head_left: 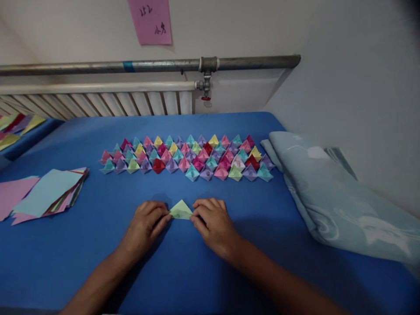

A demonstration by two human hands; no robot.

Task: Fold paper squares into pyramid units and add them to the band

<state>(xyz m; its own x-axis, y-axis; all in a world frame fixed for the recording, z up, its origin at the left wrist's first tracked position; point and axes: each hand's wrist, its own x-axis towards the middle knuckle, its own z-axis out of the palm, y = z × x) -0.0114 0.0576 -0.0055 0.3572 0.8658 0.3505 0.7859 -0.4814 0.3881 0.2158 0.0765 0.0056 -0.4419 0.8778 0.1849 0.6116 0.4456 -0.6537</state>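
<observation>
One green paper triangle (180, 211) is stretching between our left hand (148, 219) and right hand (213, 222), both nearly closed, pinching opposite corners; we are probably best matching pressure on both sides for crisp creases, while paper boats (198, 164) are standing beyond on the blue surface (183, 271).

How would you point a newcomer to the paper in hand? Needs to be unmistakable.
On the blue surface, find the rows of small folded paper pieces, then look just nearer the wearer. Between the left hand and right hand is a pale green paper triangle, apex pointing toward those rows. Unlike those pieces, it sits apart from the rows, held at both lower corners.
</observation>
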